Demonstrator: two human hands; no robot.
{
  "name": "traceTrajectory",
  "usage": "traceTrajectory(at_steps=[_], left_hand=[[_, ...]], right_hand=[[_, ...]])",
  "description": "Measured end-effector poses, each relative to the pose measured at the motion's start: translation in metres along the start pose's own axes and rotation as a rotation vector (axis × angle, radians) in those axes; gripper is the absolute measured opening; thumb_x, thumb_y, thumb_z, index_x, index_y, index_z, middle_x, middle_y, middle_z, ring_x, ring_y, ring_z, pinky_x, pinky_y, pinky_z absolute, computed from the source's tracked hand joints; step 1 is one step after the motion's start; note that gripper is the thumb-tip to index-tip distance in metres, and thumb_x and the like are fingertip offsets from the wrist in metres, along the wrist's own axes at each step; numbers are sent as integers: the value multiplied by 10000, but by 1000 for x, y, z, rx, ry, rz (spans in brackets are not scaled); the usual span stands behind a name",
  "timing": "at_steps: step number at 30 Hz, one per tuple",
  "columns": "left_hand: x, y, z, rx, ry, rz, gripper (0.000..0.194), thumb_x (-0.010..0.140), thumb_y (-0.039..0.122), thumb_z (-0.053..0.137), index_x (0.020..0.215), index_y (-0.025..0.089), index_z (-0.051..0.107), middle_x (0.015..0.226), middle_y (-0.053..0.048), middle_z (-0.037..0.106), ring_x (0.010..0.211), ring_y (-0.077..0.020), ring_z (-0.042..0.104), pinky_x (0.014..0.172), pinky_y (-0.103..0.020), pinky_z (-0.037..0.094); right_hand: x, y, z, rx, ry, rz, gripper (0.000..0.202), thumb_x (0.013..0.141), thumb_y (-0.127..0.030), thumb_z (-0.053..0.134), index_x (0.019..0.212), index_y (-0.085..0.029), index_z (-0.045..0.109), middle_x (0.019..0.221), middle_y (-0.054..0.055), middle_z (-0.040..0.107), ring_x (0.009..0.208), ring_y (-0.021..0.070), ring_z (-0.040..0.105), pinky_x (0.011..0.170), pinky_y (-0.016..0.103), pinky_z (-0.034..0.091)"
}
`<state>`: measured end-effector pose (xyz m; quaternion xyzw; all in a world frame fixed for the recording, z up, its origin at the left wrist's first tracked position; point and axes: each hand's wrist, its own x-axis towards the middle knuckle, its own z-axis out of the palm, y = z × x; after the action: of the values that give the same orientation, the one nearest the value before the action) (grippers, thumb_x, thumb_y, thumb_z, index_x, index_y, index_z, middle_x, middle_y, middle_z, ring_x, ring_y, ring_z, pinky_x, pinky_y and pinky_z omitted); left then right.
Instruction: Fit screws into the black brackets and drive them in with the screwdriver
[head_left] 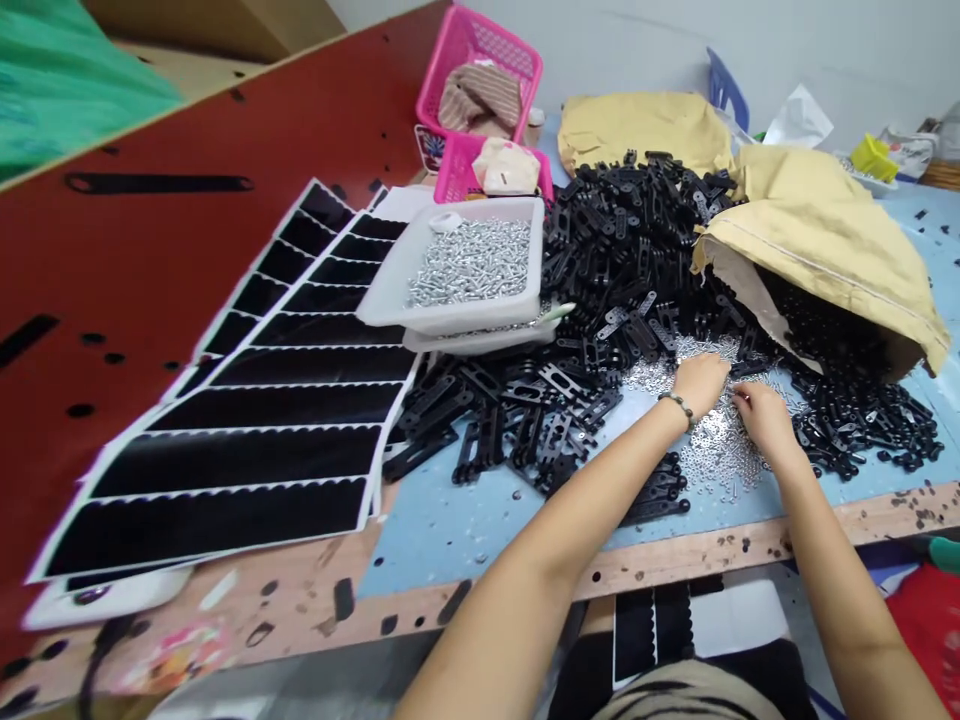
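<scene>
My left hand (701,384), with a beaded bracelet (678,408) at its wrist, is over a spread of small silver screws and nuts (716,455). Its fingers are curled, and whatever they hold is hidden. Close beside it on the right, my right hand (763,415) has thumb and fingers pinched together; the small thing at their tips is too small to name. Black slotted plastic parts (645,240) are heaped behind the hands. Smaller black pieces (862,420) lie to the right of my right hand.
A white tub of silver screws (480,262) stands left of the heap on another shallow tray. Black sticker sheets (247,430) lie further left. An open yellow sack (832,240) spills black parts at right. Pink baskets (429,95) stand behind. The wooden table edge (675,562) runs in front.
</scene>
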<state>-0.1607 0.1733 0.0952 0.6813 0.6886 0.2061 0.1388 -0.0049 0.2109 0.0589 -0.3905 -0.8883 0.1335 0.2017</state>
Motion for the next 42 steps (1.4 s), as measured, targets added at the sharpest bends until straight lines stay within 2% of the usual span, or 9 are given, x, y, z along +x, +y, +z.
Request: traceTrajectory(at_steps=[5,10,16,19,22,29,34,38,42], left_hand=[[0,-3,1,-68,30,-14,166,879,105,494,865,176,643,920,-80,665,944,-238,607,842,-359,457],[-16,-5,-18,-210,79,-71,184,933,235,484,856,162,633,882,-65,669,864,-204,612,798,-322,464],[-108,-19,-41,-424,77,-120,169,931,248,498,961,174,647,899,-24,678,800,-148,619,730,-265,486],[-150,-23,-37,-414,121,-79,172,935,224,487,934,192,656,936,-29,661,890,-164,607,825,-300,477],[-164,-24,-24,-203,149,-44,162,941,197,464,941,179,625,912,-43,645,889,-182,589,829,-325,471],[-163,-22,-13,153,131,94,217,945,162,427,812,167,598,830,-57,619,827,-212,544,757,-347,447],[-155,-17,-30,35,178,87,157,936,220,475,996,151,603,1114,-94,580,990,-219,535,866,-355,450],[-96,-7,-33,25,57,23,222,923,229,500,1115,144,572,1147,-98,587,1075,-236,516,938,-374,417],[-29,2,-13,2,3,24,112,843,176,592,946,160,632,1037,-99,632,1033,-258,543,903,-396,413]], right_hand=[[-9,8,-15,62,58,5,254,899,-264,455,1028,-205,666,962,95,704,887,256,598,822,414,468],[-13,-3,-21,238,46,42,225,900,-326,456,894,-203,644,857,77,679,799,233,602,763,374,468],[-25,-30,-13,468,-34,46,191,876,-322,494,870,-210,648,904,67,687,845,219,627,779,352,479],[-30,-41,-6,504,-55,32,187,875,-303,489,908,-210,648,948,71,684,878,215,628,786,347,480],[-29,-41,-3,417,-8,33,175,867,-298,498,940,-191,615,945,84,650,840,214,608,760,346,477],[-22,-6,-16,77,10,31,213,917,-312,441,913,-185,612,908,95,621,857,236,554,817,373,438],[-13,13,-23,-201,-73,138,359,898,-380,496,1124,-129,619,1131,175,595,1022,307,523,907,430,401],[-7,11,-18,-190,-144,98,322,861,-334,566,1118,-147,618,1061,142,607,985,274,548,894,385,412],[-5,6,-14,-114,-143,62,151,881,-207,487,853,-178,633,860,88,607,831,222,567,798,331,433]])
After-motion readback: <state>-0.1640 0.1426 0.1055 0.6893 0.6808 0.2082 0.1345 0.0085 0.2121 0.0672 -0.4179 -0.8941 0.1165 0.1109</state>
